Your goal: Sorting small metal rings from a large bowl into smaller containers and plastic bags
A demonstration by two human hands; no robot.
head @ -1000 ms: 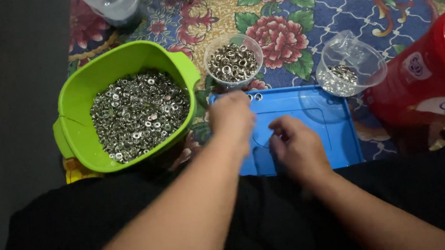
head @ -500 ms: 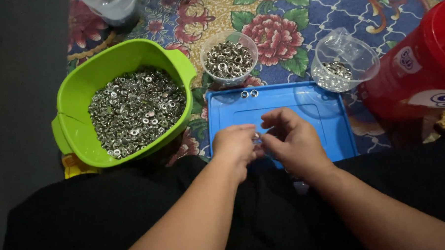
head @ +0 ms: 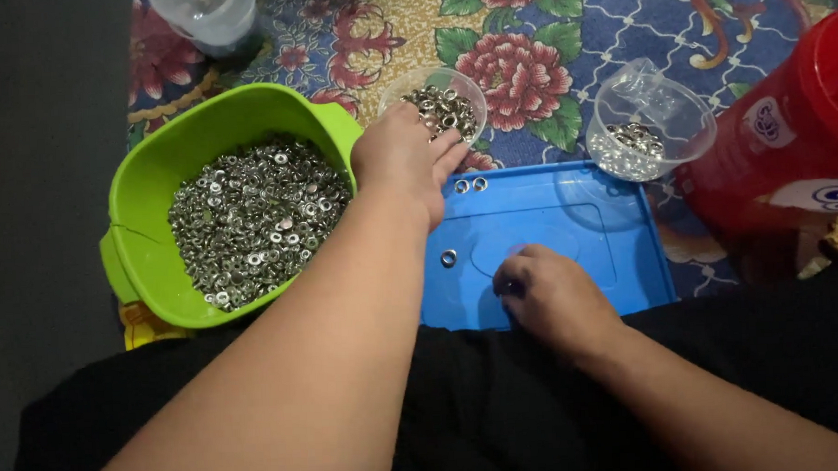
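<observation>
- Green tub (head: 140, 213): far left on the patterned floor mat (head: 561, 35), holding a deep heap of small metal rings (head: 256, 223); judged the bulk stock, most of it not yet dealt with.
- Left hand (head: 402, 162): arm stretched forward across the lap, palm down, fingers extended over the near rim of the small clear cup (head: 437, 100); fingertips rest at the cup's edge, just beside the tub's right handle. The grip is loose and flat; whether anything lies under the palm cannot be told.
- Small clear cup: stands between tub and blue tray, part filled with the same metal pieces.
- Blue tray (head: 624, 256): lies flat in front of the lap. Two rings (head: 470, 184) sit side by side at its far left corner, and a single ring (head: 449, 258) lies lower on the left; the rest of its surface is bare, so few pieces appear laid out.
- Right hand (head: 546, 291): rests on the tray's near edge, wrist on the lap, fingers curled inward and knuckles up. The grip is closed; what it pinches, if anything, is hidden.
- Second clear cup (head: 652, 130): right of the tray's far edge, with a thin layer of metal pieces at its bottom.
- Red bucket (head: 787, 139): far right, touching nothing in hand.
</observation>
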